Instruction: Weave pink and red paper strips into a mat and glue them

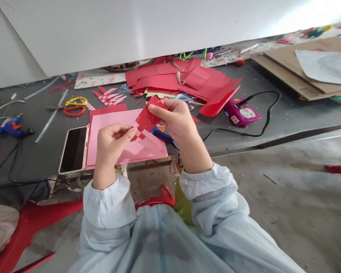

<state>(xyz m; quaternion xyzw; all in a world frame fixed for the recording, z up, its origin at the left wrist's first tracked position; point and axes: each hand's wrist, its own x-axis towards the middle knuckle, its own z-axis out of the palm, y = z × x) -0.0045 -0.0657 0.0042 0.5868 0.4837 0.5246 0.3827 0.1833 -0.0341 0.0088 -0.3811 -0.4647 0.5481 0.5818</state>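
Between my two hands is a red and pink woven paper piece, its red strips crossed with pink ones in a small checker pattern. My left hand pinches its lower left edge between thumb and fingers. At the upper right, my right hand grips the red end, thumb on top. Beneath them lie pink paper sheets with a red sheet showing behind. A blue hot glue gun with an orange part sits partly hidden behind my right hand.
A phone lies left of the pink sheets, with scissors beyond it. Another glue gun is at far left. Red paper piles up at the back, near a purple power box with a black cord. Cardboard lies at right.
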